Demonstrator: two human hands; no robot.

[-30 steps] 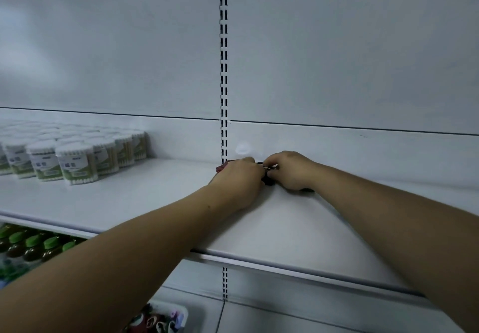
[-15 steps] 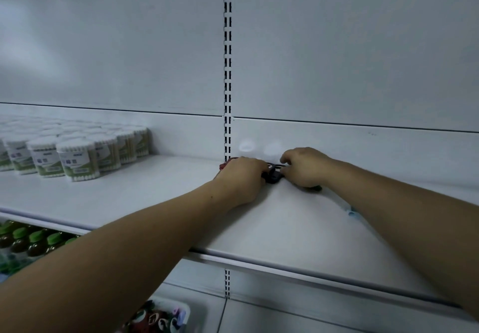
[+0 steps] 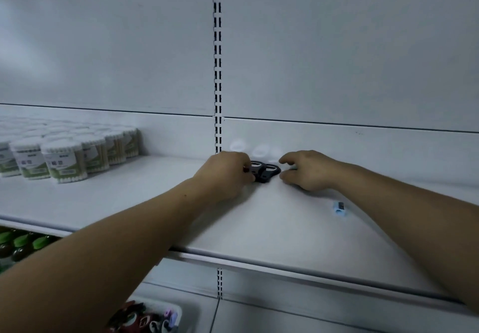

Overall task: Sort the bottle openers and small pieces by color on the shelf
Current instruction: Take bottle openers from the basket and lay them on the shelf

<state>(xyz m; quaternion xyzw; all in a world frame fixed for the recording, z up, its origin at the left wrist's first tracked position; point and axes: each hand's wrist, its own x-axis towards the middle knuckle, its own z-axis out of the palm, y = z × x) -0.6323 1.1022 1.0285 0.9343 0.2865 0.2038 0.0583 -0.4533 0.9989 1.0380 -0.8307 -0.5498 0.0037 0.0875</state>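
Black bottle openers (image 3: 265, 171) lie in a small cluster on the white shelf (image 3: 259, 218), close to the back wall. My left hand (image 3: 225, 174) rests on the shelf just left of them, fingers curled against the nearest opener; a bit of red shows at its fingertips. My right hand (image 3: 307, 170) hovers just right of the cluster with fingers spread and holds nothing. A small light-blue piece (image 3: 339, 208) lies alone on the shelf, nearer me and under my right forearm. Pale white pieces (image 3: 260, 150) lean against the back wall behind the openers.
Several tubs of cotton swabs (image 3: 64, 160) stand in rows at the shelf's left end. A white tray (image 3: 186, 309) on the lower shelf holds mixed dark, red and purple pieces. Green-capped bottles (image 3: 22, 242) sit below at left. A slotted upright (image 3: 217, 60) runs up the back wall.
My right hand has let go of the black openers, opened and drawn slightly right, uncovering them and the light-blue piece. My left hand stays beside the cluster.
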